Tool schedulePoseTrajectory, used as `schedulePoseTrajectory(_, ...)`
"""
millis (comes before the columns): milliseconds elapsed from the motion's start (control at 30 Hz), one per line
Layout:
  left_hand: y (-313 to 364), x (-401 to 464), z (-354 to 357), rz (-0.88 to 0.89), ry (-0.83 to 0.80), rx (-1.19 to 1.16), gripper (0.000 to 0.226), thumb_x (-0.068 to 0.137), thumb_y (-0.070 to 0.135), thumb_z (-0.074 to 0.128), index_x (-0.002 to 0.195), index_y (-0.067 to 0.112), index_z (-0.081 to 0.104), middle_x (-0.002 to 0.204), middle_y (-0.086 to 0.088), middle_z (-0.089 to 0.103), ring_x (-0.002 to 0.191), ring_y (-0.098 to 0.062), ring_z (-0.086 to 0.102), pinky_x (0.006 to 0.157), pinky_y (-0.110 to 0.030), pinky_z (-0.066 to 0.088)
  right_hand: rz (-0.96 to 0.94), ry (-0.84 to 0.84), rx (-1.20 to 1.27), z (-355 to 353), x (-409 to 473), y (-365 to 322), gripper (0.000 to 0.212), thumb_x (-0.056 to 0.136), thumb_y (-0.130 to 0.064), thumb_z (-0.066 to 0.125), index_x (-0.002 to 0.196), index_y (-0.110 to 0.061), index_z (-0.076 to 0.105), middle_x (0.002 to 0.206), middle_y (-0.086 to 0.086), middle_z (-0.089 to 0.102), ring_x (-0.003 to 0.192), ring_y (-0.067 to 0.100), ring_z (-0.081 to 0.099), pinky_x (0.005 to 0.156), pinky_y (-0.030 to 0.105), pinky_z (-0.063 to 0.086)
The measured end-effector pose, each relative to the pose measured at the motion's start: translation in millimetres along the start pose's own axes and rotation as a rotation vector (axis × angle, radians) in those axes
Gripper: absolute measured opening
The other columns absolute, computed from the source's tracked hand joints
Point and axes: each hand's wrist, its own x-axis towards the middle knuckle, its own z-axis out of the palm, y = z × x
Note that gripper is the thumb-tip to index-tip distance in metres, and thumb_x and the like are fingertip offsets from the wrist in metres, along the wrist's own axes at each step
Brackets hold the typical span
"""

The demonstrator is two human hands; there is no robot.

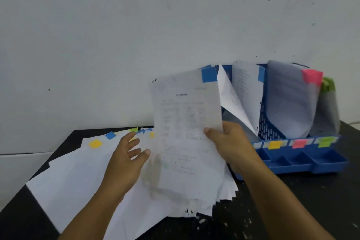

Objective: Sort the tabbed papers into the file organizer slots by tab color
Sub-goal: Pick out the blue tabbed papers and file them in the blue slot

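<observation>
My right hand (231, 142) grips the right edge of a printed sheet (185, 122) with a blue tab (209, 75) at its top corner, holding it upright in front of the blue file organizer (292, 163). My left hand (128, 154) hovers with relaxed fingers over the fanned pile of tabbed papers (78, 171) on the black table. The pile shows yellow (95, 144), blue (110, 135) and green tabs. The organizer's slots hold sheets with blue (261, 74), pink (312, 77) and green (328, 84) tabs. Colored labels mark its front rail.
A plain white wall (136, 35) stands right behind the table. The black tabletop (302, 200) shows to the right of the pile and in front of the organizer. Small open trays (327, 159) run along the organizer's front.
</observation>
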Motion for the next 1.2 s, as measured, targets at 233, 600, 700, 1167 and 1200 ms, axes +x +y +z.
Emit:
schedulePoseTrajectory(233, 21, 12, 42, 0.091, -0.014, 0.058, 0.054, 0.088, 0.022, 0.067, 0.136, 0.033, 0.044, 0.125, 0.018, 0.05, 0.111, -0.007, 0.052, 0.087, -0.027, 0.04, -0.187, 0.389, -0.091, -56, 27, -26, 0.019, 0.094, -0.031, 0.059, 0.102, -0.017, 0.068, 0.09, -0.004, 0.07, 0.082, 0.018, 0.067, 0.067, 0.032, 0.056)
schedulePoseTrajectory(600, 54, 30, 137, 0.177, -0.272, 0.071, 0.038, 0.089, 0.024, 0.065, 0.122, 0.037, 0.05, 0.117, 0.021, 0.052, 0.107, -0.004, 0.053, 0.083, -0.02, 0.043, -0.305, 0.876, -0.177, -117, 49, -33, 0.029, 0.099, -0.035, 0.047, 0.11, -0.016, 0.066, 0.092, -0.003, 0.062, 0.081, 0.021, 0.06, 0.071, 0.032, 0.049)
schedulePoseTrajectory(700, 57, 37, 158, 0.192, -0.324, 0.083, 0.035, 0.088, 0.023, 0.066, 0.116, 0.038, 0.052, 0.113, 0.02, 0.056, 0.1, 0.0, 0.055, 0.076, -0.013, 0.043, -0.397, 0.952, -0.237, -119, 56, -30, 0.031, 0.099, -0.034, 0.047, 0.11, -0.013, 0.067, 0.103, 0.0, 0.059, 0.085, 0.02, 0.058, 0.068, 0.026, 0.045)
schedulePoseTrajectory(1167, 56, 51, 201, 0.246, -0.463, 0.149, 0.048, 0.09, 0.018, 0.064, 0.132, 0.033, 0.048, 0.128, 0.017, 0.053, 0.1, -0.001, 0.056, 0.076, -0.006, 0.041, -0.371, 0.918, -0.423, -56, 73, 14, 0.021, 0.092, -0.04, 0.06, 0.088, -0.019, 0.057, 0.072, -0.007, 0.061, 0.059, 0.009, 0.049, 0.048, 0.012, 0.025)
schedulePoseTrajectory(1200, 56, 51, 202, 0.245, -0.457, 0.158, 0.05, 0.089, 0.019, 0.064, 0.134, 0.033, 0.047, 0.129, 0.018, 0.051, 0.104, -0.003, 0.055, 0.078, -0.009, 0.041, -0.365, 0.913, -0.398, -55, 75, 15, 0.022, 0.092, -0.04, 0.06, 0.086, -0.019, 0.056, 0.073, -0.006, 0.062, 0.06, 0.007, 0.049, 0.049, 0.011, 0.025)
